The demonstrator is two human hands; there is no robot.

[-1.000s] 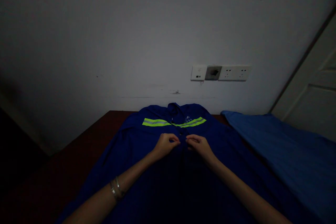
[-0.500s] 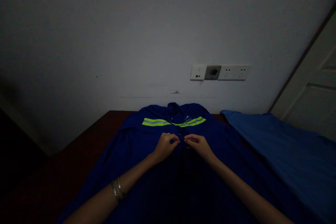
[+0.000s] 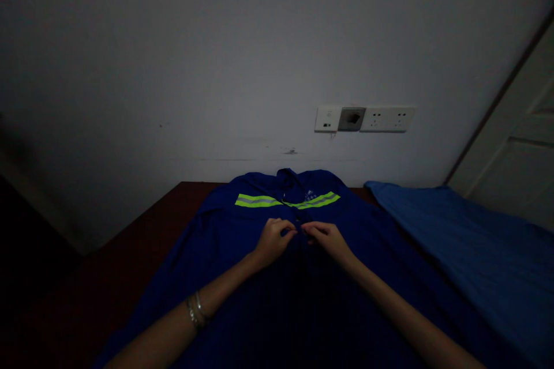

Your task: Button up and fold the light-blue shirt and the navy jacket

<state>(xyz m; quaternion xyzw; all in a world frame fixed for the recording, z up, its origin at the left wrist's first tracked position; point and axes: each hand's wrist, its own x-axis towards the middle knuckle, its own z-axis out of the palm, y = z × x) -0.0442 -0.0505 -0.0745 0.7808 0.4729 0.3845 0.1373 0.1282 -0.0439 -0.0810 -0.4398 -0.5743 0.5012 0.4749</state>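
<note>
A dark blue work jacket (image 3: 225, 236) with a yellow-green and silver reflective band (image 3: 258, 200) across its chest lies spread out, collar toward the wall. Over its front opening, just below the band, my left hand (image 3: 273, 240) pinches the jacket's edge between thumb and fingertips. Close beside it on the right, my right hand (image 3: 328, 238) is pinched on the other side of the front opening. A small gap separates the two sets of fingertips. Whether a button sits between them is too dark to see.
The jacket lies on a dark red-brown table (image 3: 173, 207) against a pale wall (image 3: 216, 69). Lighter blue cloth (image 3: 467, 230) is spread at the right. Wall sockets (image 3: 387, 119) are above the table, and a panelled door (image 3: 528, 144) stands at the far right.
My right fingertips have shifted slightly left, closer to my left hand's fingertips. The left hand and the jacket have stayed nearly in place.
</note>
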